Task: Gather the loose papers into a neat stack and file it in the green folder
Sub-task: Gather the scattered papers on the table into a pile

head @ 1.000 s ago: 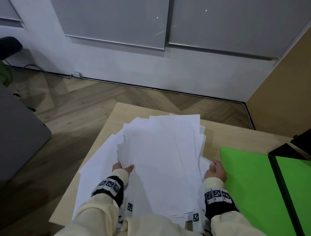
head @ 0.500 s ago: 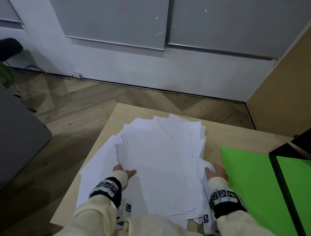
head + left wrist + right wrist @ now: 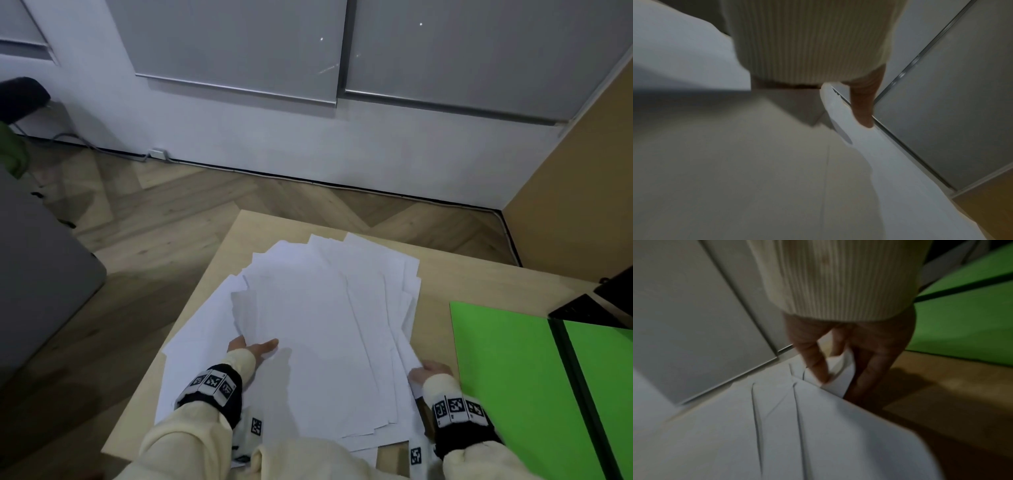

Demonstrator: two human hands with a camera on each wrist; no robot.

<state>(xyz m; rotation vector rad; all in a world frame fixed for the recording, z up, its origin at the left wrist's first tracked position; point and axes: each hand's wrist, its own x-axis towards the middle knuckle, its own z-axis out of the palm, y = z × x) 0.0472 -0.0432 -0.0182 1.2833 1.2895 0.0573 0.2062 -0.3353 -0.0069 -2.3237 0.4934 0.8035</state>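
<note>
Clearly the gathering is only partway: the papers lie fanned on the tabletop, corners poking out at the far end and more sheets spread to the left. The left hand holds the pile's left edge, thumb on top and fingers seemingly tucked under. The right hand pinches the right-edge sheets, thumb above, fingers below, as the right wrist view shows. The folder lies open just to the right, apart from the pile. To square the stack well, I would draw both hands inward evenly, sweep in the left sheets, then stand the bundle on edge and tap it. Squeezing too hard would likely buckle the thin sheets.
</note>
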